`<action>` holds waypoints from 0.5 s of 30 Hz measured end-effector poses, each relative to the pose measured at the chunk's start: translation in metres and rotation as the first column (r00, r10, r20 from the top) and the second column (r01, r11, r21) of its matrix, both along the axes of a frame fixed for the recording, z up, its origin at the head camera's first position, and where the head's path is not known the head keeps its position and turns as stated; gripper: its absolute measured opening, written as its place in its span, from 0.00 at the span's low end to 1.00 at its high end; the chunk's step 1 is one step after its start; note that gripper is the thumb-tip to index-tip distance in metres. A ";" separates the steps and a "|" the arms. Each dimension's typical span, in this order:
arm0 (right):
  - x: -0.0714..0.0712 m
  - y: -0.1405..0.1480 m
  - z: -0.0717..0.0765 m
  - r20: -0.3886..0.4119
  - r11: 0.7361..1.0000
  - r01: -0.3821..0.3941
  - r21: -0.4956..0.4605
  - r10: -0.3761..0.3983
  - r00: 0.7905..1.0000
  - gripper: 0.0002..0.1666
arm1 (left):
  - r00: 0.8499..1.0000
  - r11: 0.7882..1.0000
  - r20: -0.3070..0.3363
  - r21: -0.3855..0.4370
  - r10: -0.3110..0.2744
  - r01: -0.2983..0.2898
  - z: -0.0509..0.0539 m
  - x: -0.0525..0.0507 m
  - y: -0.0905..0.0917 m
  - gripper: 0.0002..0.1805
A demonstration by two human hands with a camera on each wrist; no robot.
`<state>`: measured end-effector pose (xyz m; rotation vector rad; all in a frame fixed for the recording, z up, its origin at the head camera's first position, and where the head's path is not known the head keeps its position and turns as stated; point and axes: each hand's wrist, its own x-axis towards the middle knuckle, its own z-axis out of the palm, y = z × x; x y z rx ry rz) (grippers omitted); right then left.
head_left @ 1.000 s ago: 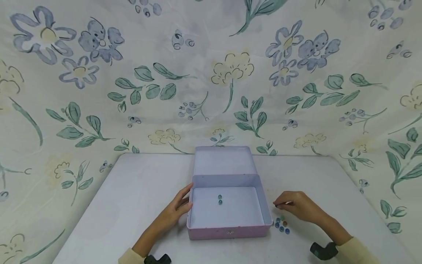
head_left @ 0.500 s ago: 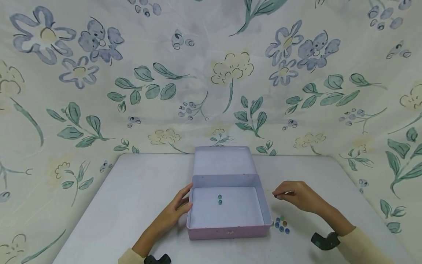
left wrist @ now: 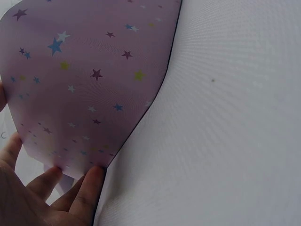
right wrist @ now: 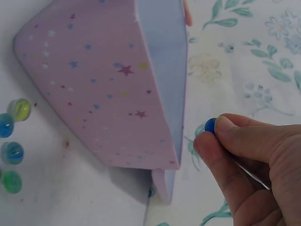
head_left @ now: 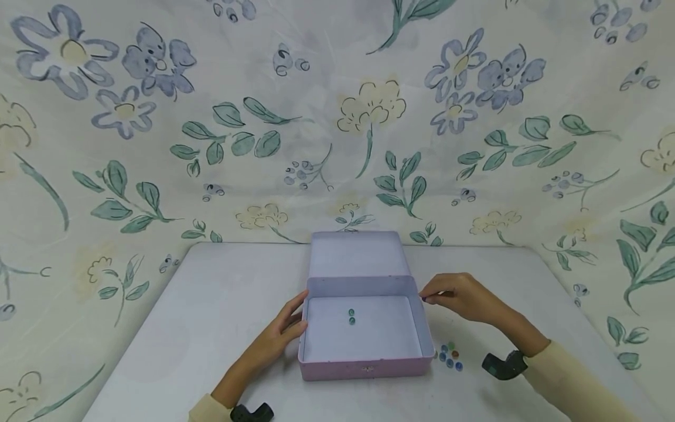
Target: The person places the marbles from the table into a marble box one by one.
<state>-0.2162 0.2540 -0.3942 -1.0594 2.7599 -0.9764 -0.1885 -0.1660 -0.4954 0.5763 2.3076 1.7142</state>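
Observation:
A pink tin box (head_left: 337,370) with a pale lilac inside stands with its hinged lid (head_left: 358,255) raised at the back. Two green glass marbles (head_left: 351,321) lie on its floor, one behind the other. My left hand (head_left: 271,340) rests along the box's left side, its fingertips (left wrist: 96,175) touching the star-printed wall. Beside the right rear corner is my right hand (head_left: 464,298). Between its thumb and fingers it pinches a dark blue glass marble (right wrist: 210,125), just outside the right wall in the head view.
Several loose marbles (head_left: 450,363), blue, green and orange-brown, lie on the white table (head_left: 227,293) near the box's right front corner. The right wrist view shows a yellow marble (right wrist: 21,109) among them. A floral cloth (head_left: 306,140) hangs behind the table.
My right hand has moved away from the loose marbles, back and left to the box's right wall, carrying the blue marble. The left hand has stayed against the box.

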 end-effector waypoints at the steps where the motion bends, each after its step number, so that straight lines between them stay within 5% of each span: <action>1: -0.001 -0.003 0.002 0.003 1.000 -0.001 0.003 0.001 1.000 0.12 | 1.000 1.000 -0.003 0.002 -0.005 0.005 0.000 0.000 0.000 0.35; 15: -0.021 -0.049 0.020 -0.068 0.991 -0.132 0.011 0.133 0.989 0.11 | 0.999 0.999 -0.028 0.014 -0.037 0.038 0.000 -0.001 -0.002 0.35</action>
